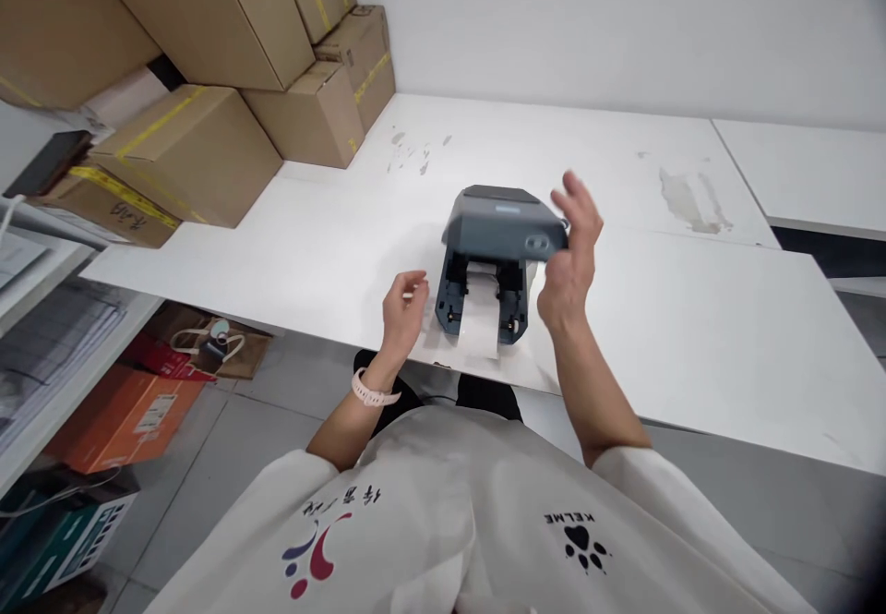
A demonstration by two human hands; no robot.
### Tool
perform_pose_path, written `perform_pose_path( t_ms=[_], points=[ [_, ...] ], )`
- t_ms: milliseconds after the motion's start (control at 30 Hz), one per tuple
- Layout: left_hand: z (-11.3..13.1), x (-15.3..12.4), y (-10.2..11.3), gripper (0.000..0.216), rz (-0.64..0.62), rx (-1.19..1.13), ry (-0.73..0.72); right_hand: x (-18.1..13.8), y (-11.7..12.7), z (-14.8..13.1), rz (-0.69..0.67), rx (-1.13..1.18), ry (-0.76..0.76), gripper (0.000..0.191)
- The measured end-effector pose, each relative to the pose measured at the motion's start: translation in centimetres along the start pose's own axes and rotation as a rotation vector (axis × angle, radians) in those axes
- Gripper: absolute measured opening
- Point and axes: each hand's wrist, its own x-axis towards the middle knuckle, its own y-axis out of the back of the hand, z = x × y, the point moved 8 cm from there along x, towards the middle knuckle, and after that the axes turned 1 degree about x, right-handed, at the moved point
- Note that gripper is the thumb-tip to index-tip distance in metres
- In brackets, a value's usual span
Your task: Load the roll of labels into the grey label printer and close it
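Observation:
A dark grey label printer point(449, 311) stands near the front edge of the white table, its lid point(508, 226) raised, tilted and slightly blurred. Inside, a strip of white label paper point(479, 319) runs out over the front toward me. My right hand point(573, 254) is at the right corner of the lid, seemingly touching it, with fingers stretched upward and apart. To the left of the printer, my left hand point(407, 311) hovers with loosely bent fingers and nothing between them. The paper roll is hidden under the lid.
Cardboard boxes point(194, 152) with yellow tape are stacked at the left end of the white table point(332, 254). A wall rises behind it. Below left, shelves and an orange box point(125, 415) stand near the floor. Marks point(692, 198) stain the tabletop at right.

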Motion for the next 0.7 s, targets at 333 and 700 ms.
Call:
perform_pose_path(
  t_ms=[333,700],
  points=[
    [0.6,5.6,-7.1,0.078,-0.299,0.244,0.034,10.8,1.4,3.4,0.214,-0.06,-0.015,0.052],
    [0.7,5.5,-6.5,0.084,-0.238,0.337,-0.007,-1.4,-11.3,5.4,-1.044,-0.5,-0.09,0.033]
  ],
)
